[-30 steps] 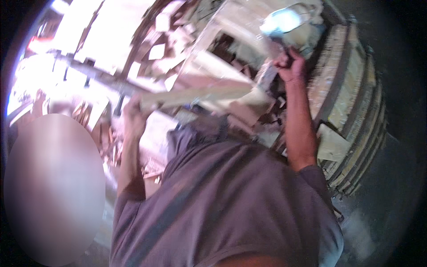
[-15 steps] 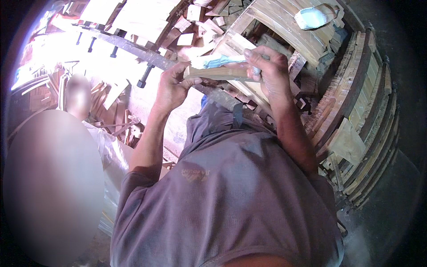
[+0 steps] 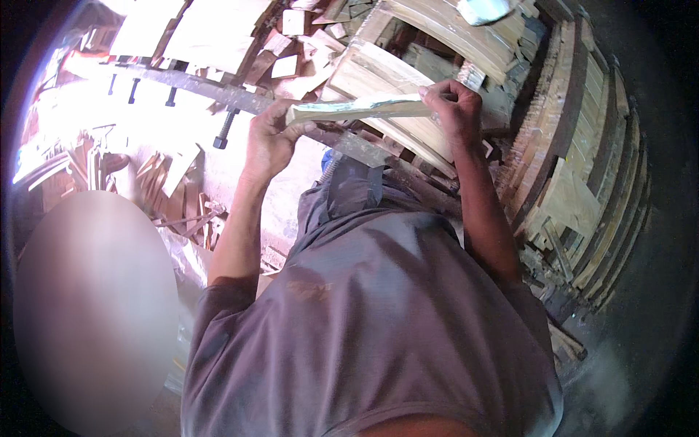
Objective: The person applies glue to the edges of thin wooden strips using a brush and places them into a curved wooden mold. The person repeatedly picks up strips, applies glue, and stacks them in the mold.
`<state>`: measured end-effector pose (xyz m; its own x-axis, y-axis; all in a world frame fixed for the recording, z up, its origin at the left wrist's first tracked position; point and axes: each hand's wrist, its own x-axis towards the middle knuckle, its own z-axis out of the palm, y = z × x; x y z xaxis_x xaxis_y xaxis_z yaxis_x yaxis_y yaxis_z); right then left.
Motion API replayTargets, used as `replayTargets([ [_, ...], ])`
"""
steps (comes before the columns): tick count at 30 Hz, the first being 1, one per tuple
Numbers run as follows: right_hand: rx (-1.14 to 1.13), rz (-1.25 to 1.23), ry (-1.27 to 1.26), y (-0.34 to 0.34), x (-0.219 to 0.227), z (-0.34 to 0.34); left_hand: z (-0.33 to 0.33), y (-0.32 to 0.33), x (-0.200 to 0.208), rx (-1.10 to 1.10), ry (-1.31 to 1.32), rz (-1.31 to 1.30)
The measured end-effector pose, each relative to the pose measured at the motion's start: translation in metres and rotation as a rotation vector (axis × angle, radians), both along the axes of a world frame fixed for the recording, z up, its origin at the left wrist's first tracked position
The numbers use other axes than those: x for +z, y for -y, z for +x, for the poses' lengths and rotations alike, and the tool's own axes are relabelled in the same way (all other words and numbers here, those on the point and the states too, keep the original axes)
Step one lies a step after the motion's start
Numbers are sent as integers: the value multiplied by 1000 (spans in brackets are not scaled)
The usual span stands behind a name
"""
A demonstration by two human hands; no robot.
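Observation:
A wooden strip (image 3: pixel 397 111) spans the space between my hands, with white and pale-blue glue smeared along its upper side. My left hand (image 3: pixel 269 138) grips its left end between thumb and fingers. At the other end, my right hand (image 3: pixel 457 111) is closed, fingertips against the strip; whether it pinches the wood or the glue-coated stick seen earlier is hidden. Below the strip runs a long metal bar (image 3: pixel 371 151) with hanging bolts (image 3: pixel 226 130). An open-topped container with whitish-blue contents (image 3: pixel 484 9) rests on boards at the upper right.
Wood offcuts (image 3: pixel 285 67) lie heaped beyond my hands. Stacked boards (image 3: pixel 575 197) rise on my right, and glued-up panels (image 3: pixel 364 69) lie ahead. Loose wood strips (image 3: pixel 156 178) are piled at the left. A blurred person (image 3: pixel 95 306) is close by on my left.
The glue-coated stick no longer shows clearly above the strip. My right hand has moved slightly right and closed more tightly. The view has shifted, and the container now sits higher, partly cut off.

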<state>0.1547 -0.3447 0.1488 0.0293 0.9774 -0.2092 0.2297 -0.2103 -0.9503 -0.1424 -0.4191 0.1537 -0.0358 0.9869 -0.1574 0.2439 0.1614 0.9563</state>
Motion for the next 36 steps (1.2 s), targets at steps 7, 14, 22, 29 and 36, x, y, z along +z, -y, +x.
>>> replayTargets([
  [7,-114,65,230,-4,-37,49,2,-8,6,-41,31,28],
  [14,-216,131,434,-2,-61,77,5,-12,8,-32,34,2],
  [22,-406,83,429,10,-93,99,-1,-19,2,-35,-90,20],
  [29,-602,134,475,19,-142,120,6,-25,13,-71,-84,31],
  [36,-750,316,572,36,-153,119,6,-25,11,-68,36,42],
])
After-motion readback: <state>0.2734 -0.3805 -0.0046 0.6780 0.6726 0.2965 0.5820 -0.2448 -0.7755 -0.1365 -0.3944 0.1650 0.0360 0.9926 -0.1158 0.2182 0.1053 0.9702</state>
